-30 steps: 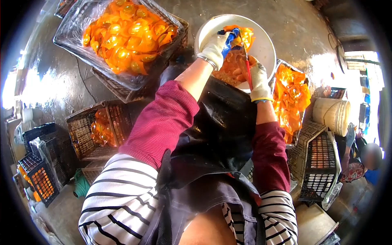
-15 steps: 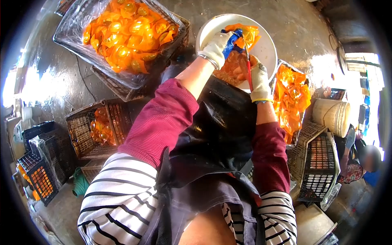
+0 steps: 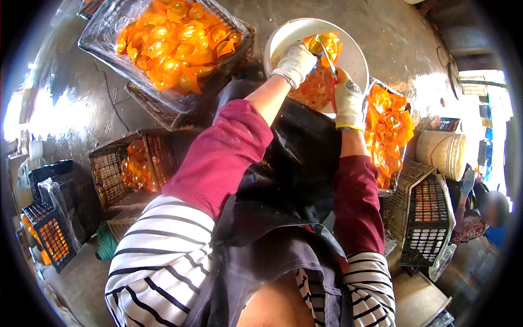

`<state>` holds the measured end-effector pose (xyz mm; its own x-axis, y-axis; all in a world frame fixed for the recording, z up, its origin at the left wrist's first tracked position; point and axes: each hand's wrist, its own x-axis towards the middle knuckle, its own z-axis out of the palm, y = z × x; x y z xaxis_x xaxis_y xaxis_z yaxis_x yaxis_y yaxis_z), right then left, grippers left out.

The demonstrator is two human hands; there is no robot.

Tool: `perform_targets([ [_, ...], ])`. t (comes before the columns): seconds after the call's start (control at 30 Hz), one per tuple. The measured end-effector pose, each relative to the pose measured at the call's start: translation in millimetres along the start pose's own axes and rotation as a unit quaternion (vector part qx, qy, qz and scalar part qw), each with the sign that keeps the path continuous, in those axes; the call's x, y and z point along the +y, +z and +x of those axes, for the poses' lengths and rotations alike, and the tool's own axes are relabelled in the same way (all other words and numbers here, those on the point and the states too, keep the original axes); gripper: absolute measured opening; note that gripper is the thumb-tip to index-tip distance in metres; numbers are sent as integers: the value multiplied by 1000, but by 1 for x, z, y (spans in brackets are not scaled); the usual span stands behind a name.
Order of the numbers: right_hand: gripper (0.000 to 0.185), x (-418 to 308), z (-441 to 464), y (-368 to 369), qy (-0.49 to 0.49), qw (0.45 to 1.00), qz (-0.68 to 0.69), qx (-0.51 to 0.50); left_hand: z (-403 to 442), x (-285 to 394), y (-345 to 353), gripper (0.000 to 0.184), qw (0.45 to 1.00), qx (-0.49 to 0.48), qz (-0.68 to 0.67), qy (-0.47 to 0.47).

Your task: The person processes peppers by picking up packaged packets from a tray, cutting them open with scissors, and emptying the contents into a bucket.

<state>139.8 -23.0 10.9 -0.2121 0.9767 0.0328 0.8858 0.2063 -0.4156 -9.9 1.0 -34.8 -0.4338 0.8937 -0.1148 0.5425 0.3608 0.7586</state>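
Observation:
My left hand [image 3: 297, 62], in a white glove with blue on its fingers, grips an orange film packet [image 3: 330, 44] over a white bucket [image 3: 354, 49]. My right hand [image 3: 348, 98], also gloved, is closed around red-handled scissors [image 3: 333, 90]. Their blades point up against the packet; I cannot tell whether they are cutting into it. Inside the bucket lies a wet, orange-pink mass [image 3: 313, 90], partly hidden by my hands. Beside my right forearm stands a crate of orange film pieces [image 3: 385, 131].
A plastic-lined crate [image 3: 101, 46] heaped with shiny orange packets [image 3: 174, 41] stands at upper left. Below it is a brown crate [image 3: 111, 174] with more orange pieces. Stacked crates [image 3: 427, 218], a pale bucket [image 3: 441, 152] and another person [image 3: 471, 223] are at right.
My left hand has turned, with its back now upward and less blue showing. The packet has shifted slightly, and the scissors have tilted and risen a little with my right hand.

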Motion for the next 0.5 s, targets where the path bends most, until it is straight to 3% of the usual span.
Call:
perform_targets([
  [0.03, 32, 0, -2, 0, 1, 1000, 17, 4, 3, -2, -3, 36, 988, -99, -115, -39],
  [0.1, 32, 6, -2, 2, 1, 999, 51, 15, 11, -7, -15, 36, 891, -287, -334, -109],
  [0.13, 32, 13, 1, 11, 17, 997, 79, 0, -17, 0, -34, 40, 795, -308, -519, -57],
  [0.23, 32, 23, 8, 26, 35, 992, 118, -19, -19, 6, -38, 48, 766, -311, -562, -23],
  [0.27, 32, 26, 7, 26, 24, 994, 102, -12, -12, 2, -30, 47, 827, -291, -480, -32],
  [0.33, 32, 22, 3, 21, 7, 996, 87, -8, -10, 6, -30, 54, 967, -192, -163, 33],
  [0.37, 31, 19, 3, 17, 2, 996, 90, -9, -8, 8, -29, 58, 989, -142, -1, 38],
  [0.4, 30, 17, 3, 16, -1, 996, 92, -11, -4, 0, -22, 54, 989, -133, -11, 58],
  [0.5, 31, 58, 17, 49, -7, 936, 344, 70, -3, -2, -18, 47, 988, -138, 26, 57],
])
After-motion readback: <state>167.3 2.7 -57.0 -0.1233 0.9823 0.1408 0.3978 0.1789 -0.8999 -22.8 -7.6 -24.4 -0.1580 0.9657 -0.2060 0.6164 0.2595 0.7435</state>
